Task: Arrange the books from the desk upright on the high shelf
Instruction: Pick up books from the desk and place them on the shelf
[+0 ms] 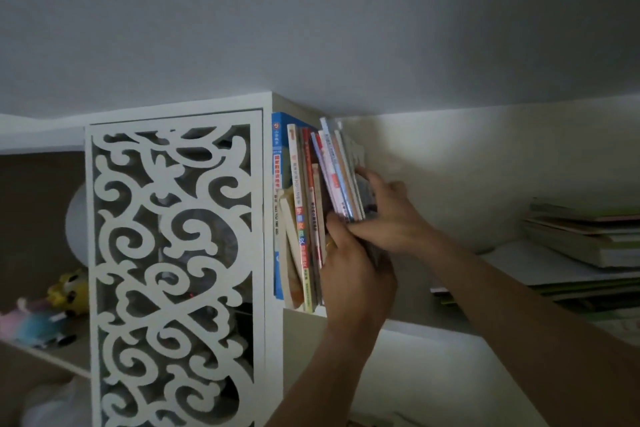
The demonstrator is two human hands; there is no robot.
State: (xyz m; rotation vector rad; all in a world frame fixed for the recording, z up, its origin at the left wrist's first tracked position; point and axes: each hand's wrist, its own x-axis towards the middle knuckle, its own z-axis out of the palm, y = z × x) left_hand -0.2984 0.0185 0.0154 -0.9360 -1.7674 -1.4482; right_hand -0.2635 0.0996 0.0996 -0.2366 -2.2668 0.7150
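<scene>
Both hands (367, 246) round leaning books (341, 177), open shelf (433, 331) rightward

White high shelf (408, 326), upright books (304, 218), flat stack (588, 239)

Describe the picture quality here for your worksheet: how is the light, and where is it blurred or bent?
Head view: the light is dim and greyish; the book spines are readable only in part; the soft toys at lower left are blurred; the left hand and right hand look soft-edged; the wide lens bends the shelf edge and tilts the carved panel.
</scene>
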